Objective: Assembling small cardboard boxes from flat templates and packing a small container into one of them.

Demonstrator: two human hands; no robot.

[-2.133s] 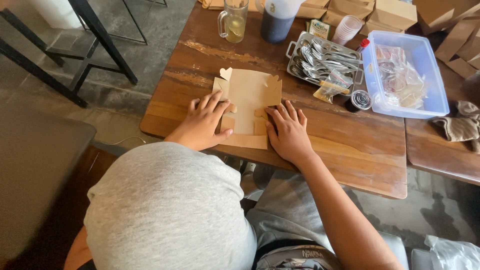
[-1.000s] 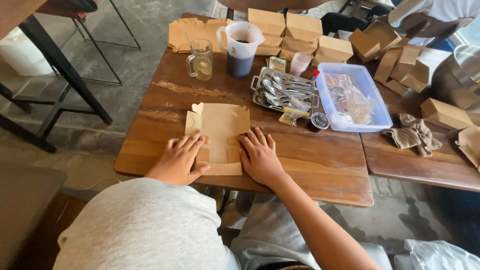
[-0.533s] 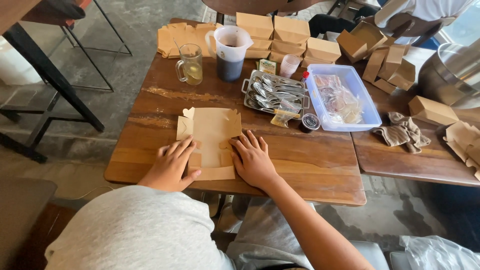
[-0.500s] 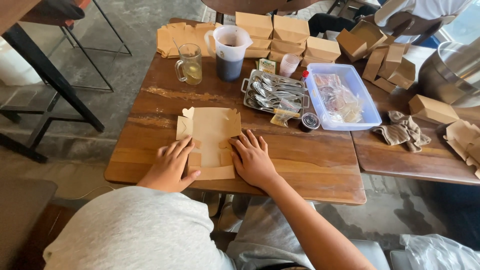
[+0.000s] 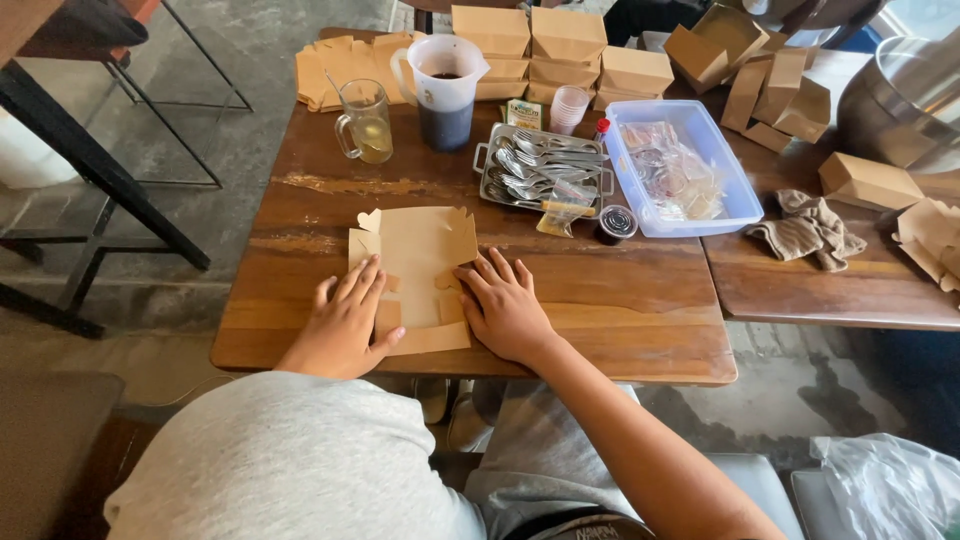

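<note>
cardboard sheet [image 5: 418,262] flat on counter [image 5: 620,300], long axis pointing away | left hand [image 5: 345,320] and right hand [image 5: 508,308] spread flat, pressing its near corners, gripping nothing | equally near

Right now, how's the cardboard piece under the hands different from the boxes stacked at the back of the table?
The flat cardboard blank lies unfolded on the wooden table, pressed by the left hand and right hand; the stacked boxes are folded up and closed. The blank is single and near; the boxes are piled, untouched. Both are plain brown cardboard.
</note>
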